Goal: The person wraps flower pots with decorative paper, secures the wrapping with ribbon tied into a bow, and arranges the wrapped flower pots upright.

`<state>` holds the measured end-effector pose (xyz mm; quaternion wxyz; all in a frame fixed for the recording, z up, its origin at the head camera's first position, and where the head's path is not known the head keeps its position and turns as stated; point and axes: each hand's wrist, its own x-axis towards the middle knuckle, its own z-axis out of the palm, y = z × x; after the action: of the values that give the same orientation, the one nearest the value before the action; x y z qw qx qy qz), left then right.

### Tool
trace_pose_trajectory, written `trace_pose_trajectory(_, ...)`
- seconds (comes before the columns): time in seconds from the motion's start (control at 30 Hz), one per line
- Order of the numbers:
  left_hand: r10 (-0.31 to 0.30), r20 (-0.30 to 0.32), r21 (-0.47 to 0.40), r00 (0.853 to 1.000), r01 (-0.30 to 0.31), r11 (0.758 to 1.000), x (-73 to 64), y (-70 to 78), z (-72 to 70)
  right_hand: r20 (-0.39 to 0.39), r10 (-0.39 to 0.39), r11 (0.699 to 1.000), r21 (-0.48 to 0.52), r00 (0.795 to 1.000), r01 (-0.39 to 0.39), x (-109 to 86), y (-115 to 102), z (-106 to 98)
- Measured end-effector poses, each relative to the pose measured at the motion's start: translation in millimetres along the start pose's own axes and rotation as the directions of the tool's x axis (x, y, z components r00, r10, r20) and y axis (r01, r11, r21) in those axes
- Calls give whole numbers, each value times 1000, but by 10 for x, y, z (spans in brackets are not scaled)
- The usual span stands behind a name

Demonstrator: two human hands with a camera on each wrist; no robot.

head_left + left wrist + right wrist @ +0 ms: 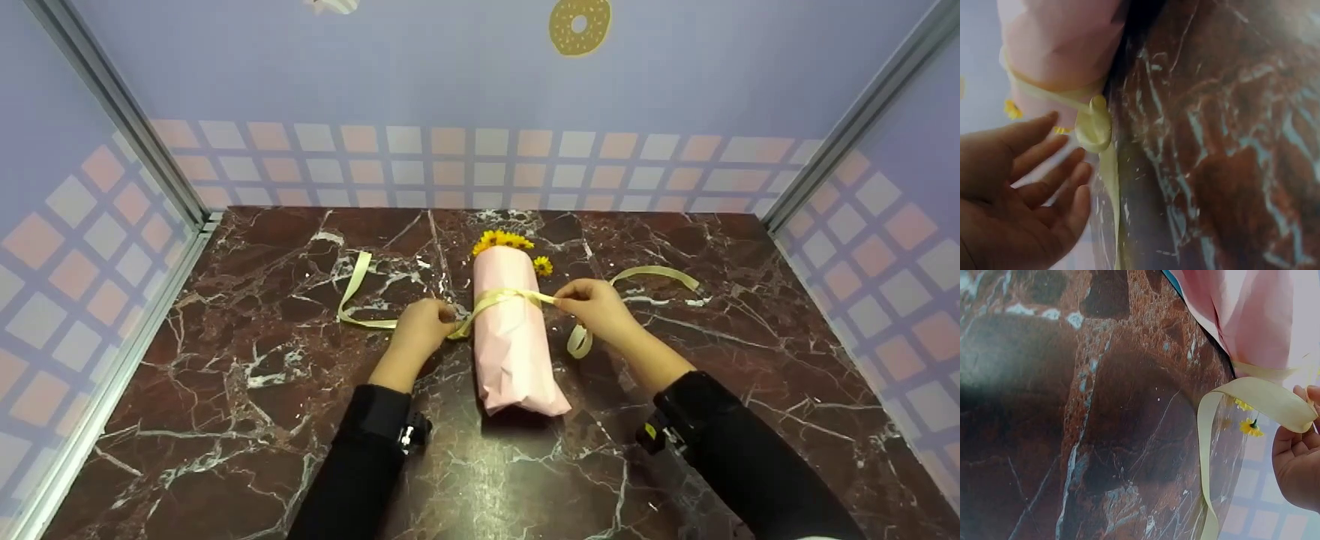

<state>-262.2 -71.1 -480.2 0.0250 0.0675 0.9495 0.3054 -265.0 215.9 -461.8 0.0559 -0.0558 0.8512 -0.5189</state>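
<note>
A bouquet wrapped in pink paper (514, 349) lies on the marble-patterned table, yellow flowers (504, 239) showing at its far end. Around its middle runs a pale yellow ribbon (495, 298). My right hand (600, 311) pinches the ribbon (1252, 395) between thumb and fingers, just right of the bouquet. On the other side is my left hand (421, 330), close to the ribbon. In the left wrist view this hand's fingers are loosely spread beside a ribbon loop (1094, 126), with nothing gripped. Whether a fingertip touches the ribbon, I cannot tell.
One ribbon tail (351, 289) curls across the table at left, another (660, 271) at right. A loose yellow flower (543, 265) lies beside the bouquet's far end. Patterned walls (480, 90) enclose the table (262, 450) at the back and both sides.
</note>
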Motion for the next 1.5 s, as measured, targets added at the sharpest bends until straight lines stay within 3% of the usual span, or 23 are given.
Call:
trace_pose_trajectory(0.17,-51,28,63,998,49,997,0,-81,39,4,-6,999,-53,1000,6,-5,-58,53)
trace_pose_trajectory(0.27,-72,15,14,997,72,997,-3,-116,21,-28,-68,980,-187,997,61,-31,-118,87)
trace_pose_trajectory(0.33,-74,-9,-43,997,74,996,-3,-124,-5,-54,-144,949,-290,988,122,-49,-175,118)
trace_pose_trajectory(0.47,-90,-44,-204,995,79,976,-8,-111,-64,-66,-335,867,-413,940,280,-51,-310,236)
trace_pose_trajectory(0.57,-114,-20,-345,993,100,933,-19,-94,-98,-24,-452,809,-432,891,399,-46,-431,375)
trace_pose_trajectory(0.67,-127,8,-465,992,116,878,-31,-85,-111,72,-538,729,-460,840,506,-40,-547,534)
trace_pose_trajectory(0.73,-129,10,-521,992,115,845,-39,-72,-119,154,-582,655,-494,799,572,-34,-611,639)
trace_pose_trajectory(0.83,-129,13,-586,992,112,803,-43,-50,-124,271,-645,498,-560,714,662,-23,-686,778)
trace_pose_trajectory(0.9,-126,19,-624,992,110,773,-44,-25,-126,321,-670,398,-606,669,689,-23,-721,847)
trace_pose_trajectory(0.97,-123,19,-656,992,105,747,-45,4,-128,346,-673,329,-651,654,684,-23,-749,896)
trace_pose_trajectory(1.07,-111,35,-696,993,104,710,-79,83,-174,356,-642,302,-696,679,651,-14,-768,934)
trace_pose_trajectory(1.17,-106,48,-724,993,108,681,-83,105,-190,332,-621,338,-704,710,625,9,-757,932)
trace_pose_trajectory(1.23,-115,64,-730,991,125,671,-83,103,-200,296,-618,391,-688,728,612,31,-738,920)
trace_pose_trajectory(1.27,-120,61,-724,991,127,678,-81,99,-202,271,-619,432,-667,738,607,41,-729,912)
trace_pose_trajectory(1.33,-135,52,-723,989,131,678,-57,61,-180,205,-589,566,-586,782,580,53,-717,893)
trace_pose_trajectory(1.4,-144,41,-718,989,129,684,-55,44,-188,124,-513,742,-433,850,511,61,-708,872)
trace_pose_trajectory(1.47,-147,24,-721,989,119,683,-48,21,-193,62,-393,896,-199,918,397,64,-701,852)
trace_pose_trajectory(1.5,-150,14,-717,989,115,688,-44,8,-195,44,-326,942,-71,944,328,63,-698,842)
